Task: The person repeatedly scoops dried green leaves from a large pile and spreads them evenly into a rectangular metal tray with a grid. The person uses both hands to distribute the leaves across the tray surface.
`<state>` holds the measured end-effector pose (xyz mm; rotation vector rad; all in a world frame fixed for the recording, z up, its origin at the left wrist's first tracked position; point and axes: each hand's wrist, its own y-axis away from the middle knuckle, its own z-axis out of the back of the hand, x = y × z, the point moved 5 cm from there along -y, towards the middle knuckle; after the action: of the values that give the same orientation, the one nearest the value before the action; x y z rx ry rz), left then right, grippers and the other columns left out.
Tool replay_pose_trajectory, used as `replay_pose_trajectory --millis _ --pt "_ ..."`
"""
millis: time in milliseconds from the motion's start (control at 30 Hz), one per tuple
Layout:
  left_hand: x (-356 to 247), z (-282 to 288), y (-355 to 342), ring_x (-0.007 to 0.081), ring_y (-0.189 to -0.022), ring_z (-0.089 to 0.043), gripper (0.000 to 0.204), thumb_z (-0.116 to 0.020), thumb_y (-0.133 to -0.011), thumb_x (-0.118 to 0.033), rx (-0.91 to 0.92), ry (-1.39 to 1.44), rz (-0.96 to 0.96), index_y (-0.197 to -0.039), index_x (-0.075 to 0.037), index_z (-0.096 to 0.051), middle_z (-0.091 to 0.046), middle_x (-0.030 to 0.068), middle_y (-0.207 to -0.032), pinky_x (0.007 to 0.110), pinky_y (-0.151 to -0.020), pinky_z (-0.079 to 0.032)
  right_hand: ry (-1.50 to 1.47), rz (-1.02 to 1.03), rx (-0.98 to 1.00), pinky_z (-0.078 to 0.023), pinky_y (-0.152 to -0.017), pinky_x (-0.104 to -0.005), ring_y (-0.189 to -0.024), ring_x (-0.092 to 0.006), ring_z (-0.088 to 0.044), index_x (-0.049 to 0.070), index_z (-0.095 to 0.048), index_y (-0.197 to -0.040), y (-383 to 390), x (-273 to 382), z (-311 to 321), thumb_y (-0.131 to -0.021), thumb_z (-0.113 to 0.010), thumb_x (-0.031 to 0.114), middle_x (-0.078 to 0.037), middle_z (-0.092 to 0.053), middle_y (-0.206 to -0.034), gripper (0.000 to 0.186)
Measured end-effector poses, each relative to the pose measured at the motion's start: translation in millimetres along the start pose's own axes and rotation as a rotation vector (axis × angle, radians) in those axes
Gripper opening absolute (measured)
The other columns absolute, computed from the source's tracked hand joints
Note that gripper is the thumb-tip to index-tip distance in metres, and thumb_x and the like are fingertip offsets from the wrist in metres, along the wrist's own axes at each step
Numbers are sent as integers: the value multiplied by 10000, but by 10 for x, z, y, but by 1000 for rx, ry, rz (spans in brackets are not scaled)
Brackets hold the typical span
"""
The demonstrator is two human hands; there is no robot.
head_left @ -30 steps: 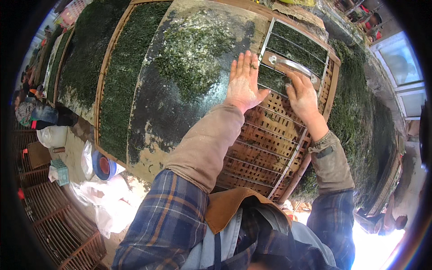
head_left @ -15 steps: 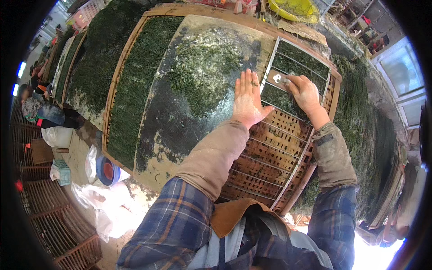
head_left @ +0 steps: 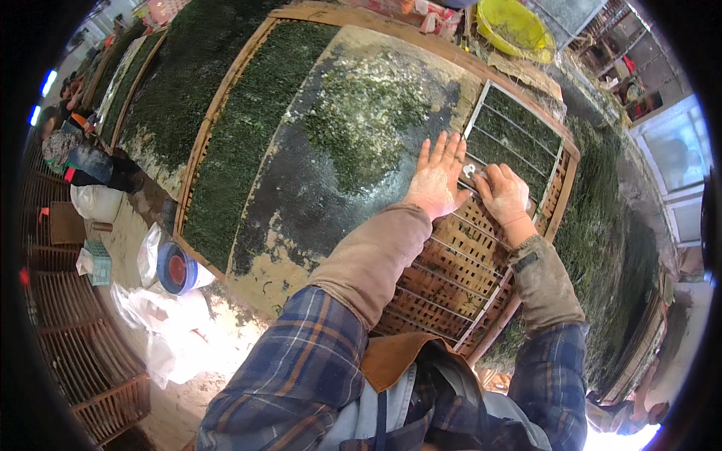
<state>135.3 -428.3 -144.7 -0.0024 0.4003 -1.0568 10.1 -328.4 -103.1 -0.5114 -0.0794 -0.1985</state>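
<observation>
My left hand (head_left: 440,177) rests with fingers stretched out at the left edge of a metal grid frame (head_left: 521,132), beside a board (head_left: 353,120) bearing chopped green matter. My right hand (head_left: 504,197) grips the metal handle of a small wooden block (head_left: 472,171), which is partly hidden by my fingers. The grid lies on a wood-framed woven bamboo tray (head_left: 462,278). Dark green matter fills the upper compartments above the block; below it, the bars and bare weave show.
A green-coated screen (head_left: 226,150) lies left. Green material (head_left: 617,248) covers a surface at right. A yellow basin (head_left: 511,26) stands behind. Buckets (head_left: 180,267), white bags (head_left: 169,331) and wooden racks (head_left: 86,331) are lower left. Other people (head_left: 75,150) are at far left.
The block in my right hand has moved toward me along the grid, over the compartment that showed green below it. My left hand stays flat beside it. The view has shifted.
</observation>
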Motion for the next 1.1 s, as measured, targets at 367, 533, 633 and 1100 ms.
replay_pose_trajectory --millis 367,533,633,1100 --pt "-168 17 -257 353 -1599 -103 1030 -721 -839 -479 191 18 -275 -1610 15 -251 -159 216 -1710 478 -1305 -85 136 -148 -115 -532 -693 -469 -779 -340 -647 131 -636 -939 203 -156 -217 -958 -598 260 -107 -623 -835 136" --pt "-109 330 -176 372 -1574 -207 752 -649 -932 -413 101 439 -319 -1551 -43 -438 -286 233 -1665 511 -1295 -131 146 -160 -61 -528 -730 -465 -828 -348 -644 119 -631 -967 247 -230 -247 -984 -569 254 -115 -630 -872 150" --pt "642 709 268 387 -1571 -197 731 -605 -988 -435 -158 327 -27 -1573 -50 -395 -270 247 -1665 520 -1290 -110 161 -165 -82 -530 -732 -461 -822 -342 -641 127 -634 -961 251 -209 -230 -982 -585 265 -108 -623 -868 148" --pt "2156 734 -457 383 -1552 -242 709 -401 -1074 -526 -263 275 313 -1594 -48 -341 -284 225 -1664 491 -1272 -165 147 -153 -120 -518 -722 -474 -809 -352 -628 109 -634 -958 246 -177 -216 -956 -578 220 -111 -618 -857 124"
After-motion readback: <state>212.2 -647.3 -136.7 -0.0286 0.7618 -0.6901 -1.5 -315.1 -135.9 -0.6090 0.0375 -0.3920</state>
